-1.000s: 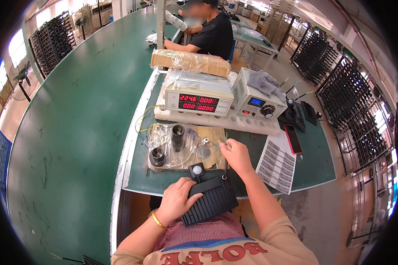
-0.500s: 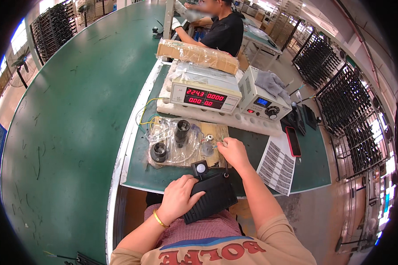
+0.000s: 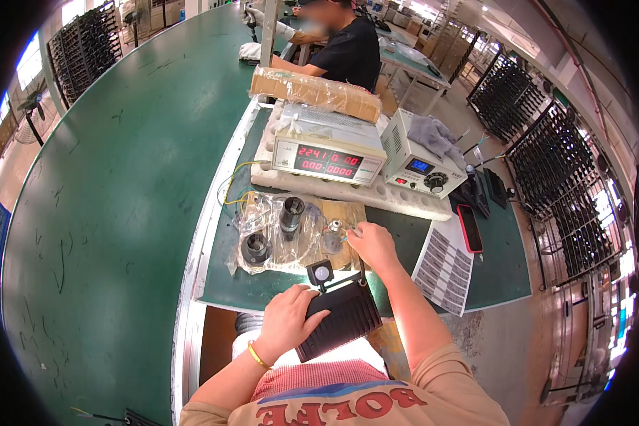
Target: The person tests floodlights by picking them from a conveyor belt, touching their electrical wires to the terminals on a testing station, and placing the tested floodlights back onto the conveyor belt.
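My left hand (image 3: 285, 317) is wrapped around a black finned floodlight (image 3: 344, 319), held tilted over my lap at the table's front edge. A small square motion sensor (image 3: 321, 272) with a pale dome sticks out from its far side. Strong white light falls on my lap beneath the floodlight. The floodlight's short black cable (image 3: 363, 271) runs up to my right hand (image 3: 375, 245), whose fingers are pinched on the thin wire ends at the wooden board (image 3: 348, 213). Left of those fingers are a small metal-and-clear fitting (image 3: 334, 238) and two black lamp sockets, one tall (image 3: 291, 216), one short (image 3: 255, 247).
A power meter (image 3: 326, 157) with red digits and a knobbed supply unit (image 3: 422, 170) sit on white foam, with a taped carton (image 3: 316, 94) on top. A phone (image 3: 469, 228) and printed sheet (image 3: 440, 273) lie right. A co-worker (image 3: 344, 46) sits beyond.
The floodlight has come on, brightening my lap and the table edge. The meter's red readout looks different. My hands barely moved; the co-worker leaned left and shifted their gloved hands.
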Action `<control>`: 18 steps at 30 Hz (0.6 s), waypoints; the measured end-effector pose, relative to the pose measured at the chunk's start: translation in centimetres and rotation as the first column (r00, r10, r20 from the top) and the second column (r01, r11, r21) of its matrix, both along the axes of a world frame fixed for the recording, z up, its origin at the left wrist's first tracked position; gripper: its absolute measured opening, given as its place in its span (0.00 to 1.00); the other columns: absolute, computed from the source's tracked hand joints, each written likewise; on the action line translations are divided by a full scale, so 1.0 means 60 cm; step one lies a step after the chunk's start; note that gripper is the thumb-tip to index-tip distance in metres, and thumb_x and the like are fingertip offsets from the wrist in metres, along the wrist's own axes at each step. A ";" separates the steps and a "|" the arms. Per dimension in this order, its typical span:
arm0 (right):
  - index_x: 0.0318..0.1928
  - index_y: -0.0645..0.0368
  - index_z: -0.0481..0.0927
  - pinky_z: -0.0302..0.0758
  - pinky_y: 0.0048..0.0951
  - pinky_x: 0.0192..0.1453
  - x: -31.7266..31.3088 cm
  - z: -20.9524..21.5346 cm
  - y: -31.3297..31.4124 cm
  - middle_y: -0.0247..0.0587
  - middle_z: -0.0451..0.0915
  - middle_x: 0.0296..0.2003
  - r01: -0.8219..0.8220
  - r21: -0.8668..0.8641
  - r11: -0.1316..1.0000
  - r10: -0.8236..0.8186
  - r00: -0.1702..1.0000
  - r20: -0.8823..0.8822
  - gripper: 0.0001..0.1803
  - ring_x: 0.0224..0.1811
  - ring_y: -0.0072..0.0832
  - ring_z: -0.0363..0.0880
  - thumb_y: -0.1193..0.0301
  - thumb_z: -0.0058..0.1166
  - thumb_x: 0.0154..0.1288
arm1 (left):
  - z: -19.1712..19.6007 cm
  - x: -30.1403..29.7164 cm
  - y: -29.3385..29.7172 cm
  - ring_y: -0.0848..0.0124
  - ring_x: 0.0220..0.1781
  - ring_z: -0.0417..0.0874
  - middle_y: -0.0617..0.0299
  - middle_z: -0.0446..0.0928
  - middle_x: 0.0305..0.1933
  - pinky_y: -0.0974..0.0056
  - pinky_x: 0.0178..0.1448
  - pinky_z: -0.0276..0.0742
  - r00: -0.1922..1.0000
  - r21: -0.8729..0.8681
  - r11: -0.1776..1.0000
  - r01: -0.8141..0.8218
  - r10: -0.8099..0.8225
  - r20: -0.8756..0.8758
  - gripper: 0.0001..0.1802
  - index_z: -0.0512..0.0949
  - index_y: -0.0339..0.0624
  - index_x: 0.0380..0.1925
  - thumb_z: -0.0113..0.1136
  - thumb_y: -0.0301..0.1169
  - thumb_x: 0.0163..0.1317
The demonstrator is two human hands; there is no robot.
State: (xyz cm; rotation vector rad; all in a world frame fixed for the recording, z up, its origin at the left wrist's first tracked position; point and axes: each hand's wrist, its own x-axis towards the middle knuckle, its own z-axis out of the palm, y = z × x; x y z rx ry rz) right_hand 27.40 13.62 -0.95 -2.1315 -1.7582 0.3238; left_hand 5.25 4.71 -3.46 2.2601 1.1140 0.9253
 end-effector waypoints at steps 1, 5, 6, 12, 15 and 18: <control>0.29 0.61 0.80 0.75 0.46 0.40 0.000 -0.001 0.000 0.52 0.81 0.28 0.016 0.000 1.000 -0.016 1.000 0.018 0.17 0.35 0.50 0.80 0.57 0.55 0.57 | 0.000 0.000 0.000 0.56 0.38 0.79 0.55 0.75 0.42 0.58 0.42 0.75 1.000 0.002 1.000 0.000 0.000 0.007 0.21 0.75 0.40 0.41 0.67 0.40 0.52; 0.29 0.61 0.80 0.75 0.46 0.40 0.000 -0.001 0.001 0.52 0.81 0.28 -0.011 0.001 1.000 0.011 1.000 0.018 0.17 0.35 0.50 0.80 0.57 0.55 0.57 | 0.001 -0.001 0.000 0.56 0.38 0.79 0.55 0.75 0.42 0.59 0.41 0.75 1.000 -0.001 1.000 0.006 -0.006 0.003 0.21 0.76 0.40 0.41 0.67 0.40 0.51; 0.29 0.61 0.80 0.75 0.46 0.40 0.000 0.000 0.000 0.52 0.81 0.28 -0.012 0.003 1.000 0.012 1.000 0.022 0.17 0.35 0.50 0.80 0.57 0.55 0.57 | 0.001 0.000 0.000 0.56 0.38 0.79 0.55 0.75 0.42 0.59 0.41 0.75 1.000 0.014 1.000 -0.001 0.001 0.011 0.21 0.76 0.40 0.41 0.67 0.40 0.51; 0.29 0.61 0.80 0.75 0.46 0.40 -0.001 0.001 0.000 0.52 0.81 0.28 -0.013 -0.005 1.000 0.013 0.999 0.029 0.18 0.34 0.50 0.80 0.57 0.55 0.57 | 0.000 0.000 0.001 0.58 0.36 0.79 0.56 0.75 0.41 0.59 0.40 0.75 1.000 0.051 0.999 0.003 -0.004 0.025 0.20 0.76 0.40 0.40 0.65 0.41 0.54; 0.29 0.61 0.80 0.75 0.46 0.40 -0.001 0.000 0.001 0.51 0.81 0.28 -0.014 -0.011 1.000 0.014 0.999 0.036 0.18 0.34 0.49 0.80 0.57 0.55 0.57 | -0.001 0.000 0.000 0.58 0.37 0.79 0.56 0.75 0.41 0.59 0.40 0.75 1.000 0.046 0.999 0.004 -0.005 0.020 0.20 0.76 0.39 0.40 0.65 0.41 0.54; 0.30 0.61 0.80 0.76 0.45 0.40 -0.001 -0.002 0.001 0.51 0.81 0.29 -0.016 0.000 1.000 0.016 0.999 0.040 0.18 0.34 0.49 0.80 0.57 0.55 0.57 | -0.002 0.000 0.001 0.58 0.37 0.79 0.56 0.75 0.42 0.59 0.40 0.75 1.000 0.045 0.999 0.003 -0.003 0.010 0.20 0.76 0.39 0.41 0.65 0.42 0.54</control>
